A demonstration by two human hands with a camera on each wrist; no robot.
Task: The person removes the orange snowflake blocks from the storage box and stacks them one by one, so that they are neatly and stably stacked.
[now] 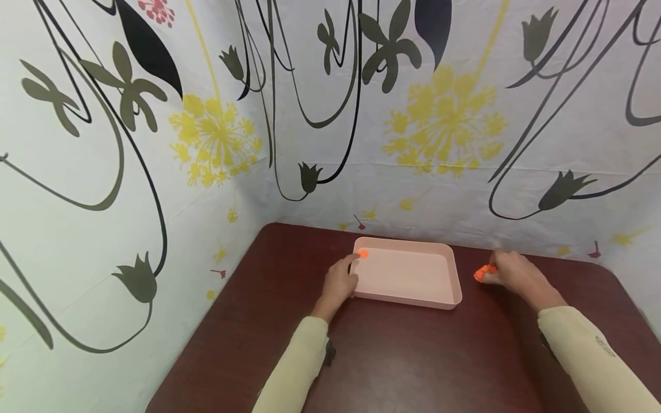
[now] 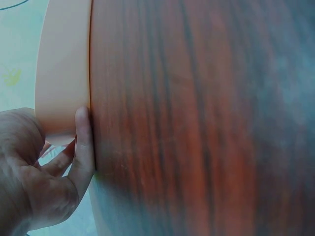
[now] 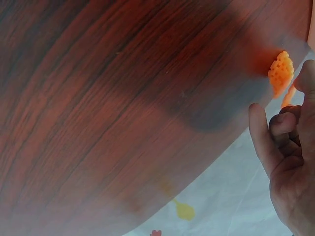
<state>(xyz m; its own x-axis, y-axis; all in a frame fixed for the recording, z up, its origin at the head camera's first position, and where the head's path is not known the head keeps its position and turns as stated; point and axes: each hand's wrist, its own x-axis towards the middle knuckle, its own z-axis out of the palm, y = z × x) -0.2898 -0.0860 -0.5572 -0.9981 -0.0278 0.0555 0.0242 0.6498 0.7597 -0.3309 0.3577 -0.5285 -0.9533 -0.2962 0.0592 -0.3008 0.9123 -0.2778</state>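
A shallow pale pink tray [image 1: 403,269] lies near the back of the table, with a small round orange spot [image 1: 364,253] at its far left corner. My left hand [image 1: 338,281] grips the tray's left end; in the left wrist view, fingers [image 2: 83,128] lie along the tray's outer wall. To the right of the tray, my right hand [image 1: 518,275] pinches a bright orange, bumpy piece dotted with small holes [image 3: 281,73] just above the table. A thin orange part [image 3: 289,97] shows beside the thumb, while the other fingers curl inward.
The dark red-brown wood-grain table [image 1: 413,355] has rounded back corners. White cloth walls [image 1: 330,149] with printed flowers and stems rise at its left and back edges, close behind the tray and the right hand.
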